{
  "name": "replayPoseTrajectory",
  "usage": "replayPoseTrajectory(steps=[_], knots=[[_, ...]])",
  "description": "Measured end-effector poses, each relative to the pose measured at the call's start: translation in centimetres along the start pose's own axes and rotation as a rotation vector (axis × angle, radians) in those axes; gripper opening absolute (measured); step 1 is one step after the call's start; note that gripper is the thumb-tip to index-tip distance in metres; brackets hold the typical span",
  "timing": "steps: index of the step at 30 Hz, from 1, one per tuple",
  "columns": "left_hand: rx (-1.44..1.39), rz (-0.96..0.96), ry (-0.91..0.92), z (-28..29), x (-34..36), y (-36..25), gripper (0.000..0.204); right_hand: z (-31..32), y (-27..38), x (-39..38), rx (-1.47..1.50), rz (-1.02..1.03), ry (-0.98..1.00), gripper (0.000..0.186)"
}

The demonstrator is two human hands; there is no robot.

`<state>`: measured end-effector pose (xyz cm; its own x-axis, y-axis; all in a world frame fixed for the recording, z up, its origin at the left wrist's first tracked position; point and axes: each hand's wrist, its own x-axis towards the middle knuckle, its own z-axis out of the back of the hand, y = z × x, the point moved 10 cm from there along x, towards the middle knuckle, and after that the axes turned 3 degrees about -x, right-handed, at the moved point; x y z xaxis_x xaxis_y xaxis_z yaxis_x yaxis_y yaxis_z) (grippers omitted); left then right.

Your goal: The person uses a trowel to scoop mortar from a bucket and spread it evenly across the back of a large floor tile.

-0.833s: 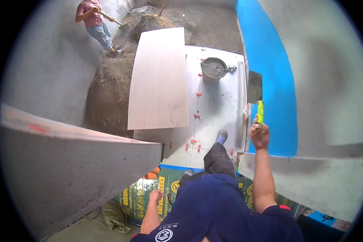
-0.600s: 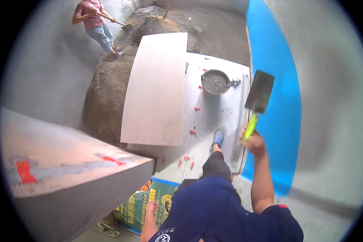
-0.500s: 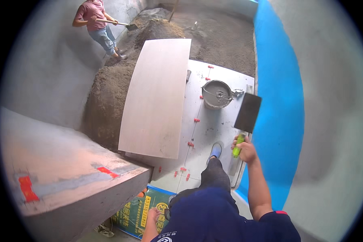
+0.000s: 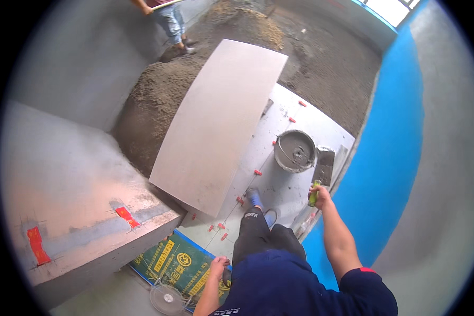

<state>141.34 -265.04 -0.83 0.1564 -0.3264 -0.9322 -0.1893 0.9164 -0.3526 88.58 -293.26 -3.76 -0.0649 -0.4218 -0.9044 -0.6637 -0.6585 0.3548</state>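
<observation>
Gripping the trowel [image 4: 321, 178], your right hand [image 4: 320, 197] closed round its handle [image 4: 313, 198], blade [image 4: 324, 165] jutting ahead, left hand [image 4: 218, 267] unclear in grip.

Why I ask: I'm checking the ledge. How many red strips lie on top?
2: a left strip, and a right strip nearer the panel. Any beyond the picture's rim may be hidden.

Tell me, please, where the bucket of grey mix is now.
In the head view, the bucket stands right of centre on the white tiled surface, between the large pale panel on its left and the trowel in the person's right hand.
</observation>
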Motion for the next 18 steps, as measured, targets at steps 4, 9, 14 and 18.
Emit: replayPoseTrajectory(steps=[4,9,14,18], knots=[[0.041,0.043,0.053,-3.9,4.0,1.5,0.021,-1.2,2.7,3.2,-0.039,-0.093,0.019,0.029],[0.108,0.168,0.048,-9.2,7.6,-2.9,0.021,-0.8,3.6,5.3,-0.205,-0.028,0.009,0.032],[0.109,0.035,0.088,-15.2,10.1,-12.2,0.025,0.6,2.5,9.6,-0.28,-0.135,-0.023,0.028],[0.303,-0.051,0.152,-20.7,9.5,-17.1,0.033,0.4,1.8,12.8,-0.361,-0.192,-0.054,0.032]])
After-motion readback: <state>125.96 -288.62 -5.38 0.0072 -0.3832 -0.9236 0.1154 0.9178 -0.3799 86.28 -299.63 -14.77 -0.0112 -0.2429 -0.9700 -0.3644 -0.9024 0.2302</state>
